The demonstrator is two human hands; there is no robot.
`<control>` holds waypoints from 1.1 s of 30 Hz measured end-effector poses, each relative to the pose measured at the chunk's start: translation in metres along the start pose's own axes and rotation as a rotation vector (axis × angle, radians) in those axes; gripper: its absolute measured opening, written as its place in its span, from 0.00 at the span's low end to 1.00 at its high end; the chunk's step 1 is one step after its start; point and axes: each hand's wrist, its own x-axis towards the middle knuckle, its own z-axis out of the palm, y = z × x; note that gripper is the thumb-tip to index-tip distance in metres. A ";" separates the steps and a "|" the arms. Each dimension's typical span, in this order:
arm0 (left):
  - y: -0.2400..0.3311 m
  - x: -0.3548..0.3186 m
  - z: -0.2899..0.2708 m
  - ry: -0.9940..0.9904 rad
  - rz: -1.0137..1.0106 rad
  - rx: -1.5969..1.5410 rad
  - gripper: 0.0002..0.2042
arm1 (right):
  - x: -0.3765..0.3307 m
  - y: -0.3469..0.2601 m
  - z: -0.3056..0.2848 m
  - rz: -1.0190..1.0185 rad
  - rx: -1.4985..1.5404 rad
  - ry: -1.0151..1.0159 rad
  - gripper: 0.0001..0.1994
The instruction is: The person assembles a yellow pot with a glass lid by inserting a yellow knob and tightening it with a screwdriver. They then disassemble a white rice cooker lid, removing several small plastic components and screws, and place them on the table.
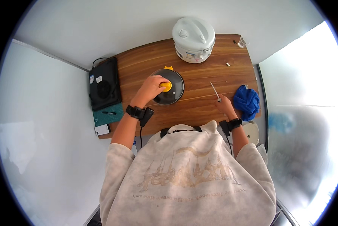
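Note:
My left hand (152, 89) is closed round the yellow knob (166, 87) of a round glass lid (173, 96) with a dark rim. A yellow side handle (169, 68) juts out at the far edge, so the lid seems to lie on a pot, whose body is hidden. Further right, my right hand (225, 105) grips a thin, pale, rod-like tool (214, 89); its tip points away and to the left, over the table. The end inside my fingers is mostly covered, so its exact kind is unclear.
A white rice cooker (193, 41) stands at the back of the wooden table (138, 62). To the left are a black appliance (105, 84), a green mat (114, 113) with a pen, and a white card-like item (102, 129). Blue cloth (246, 102) and a clear cup (243, 42) sit right.

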 end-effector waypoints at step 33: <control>-0.034 0.008 0.033 0.041 -0.093 -0.029 0.11 | 0.009 0.012 0.007 0.081 0.030 -0.144 0.12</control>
